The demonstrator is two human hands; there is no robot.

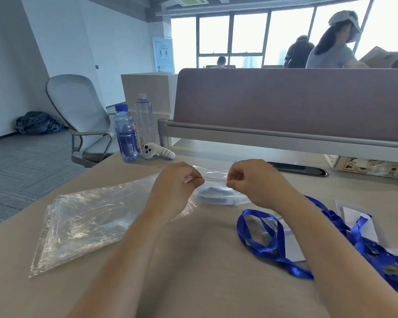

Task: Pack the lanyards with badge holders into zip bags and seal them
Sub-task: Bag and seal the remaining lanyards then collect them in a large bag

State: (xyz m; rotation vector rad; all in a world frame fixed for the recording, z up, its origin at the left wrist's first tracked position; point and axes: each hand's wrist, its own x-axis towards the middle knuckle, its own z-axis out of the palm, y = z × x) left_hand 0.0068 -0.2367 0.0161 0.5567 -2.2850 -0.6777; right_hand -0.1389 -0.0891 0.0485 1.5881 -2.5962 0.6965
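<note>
Two hands, left hand [178, 182] and right hand [251, 180], each pinch a clear zip bag's [216, 191] top edge above a beige tabletop [205, 260].

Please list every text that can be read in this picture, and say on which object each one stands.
"pico" (turned, not certain): on the white controller.
Label of the blue bottle: white letters run sideways, too blurred to read.
On the wall poster: print too small to read.
On the cardboard box: handling symbols and cut-off letters, not readable.
</note>
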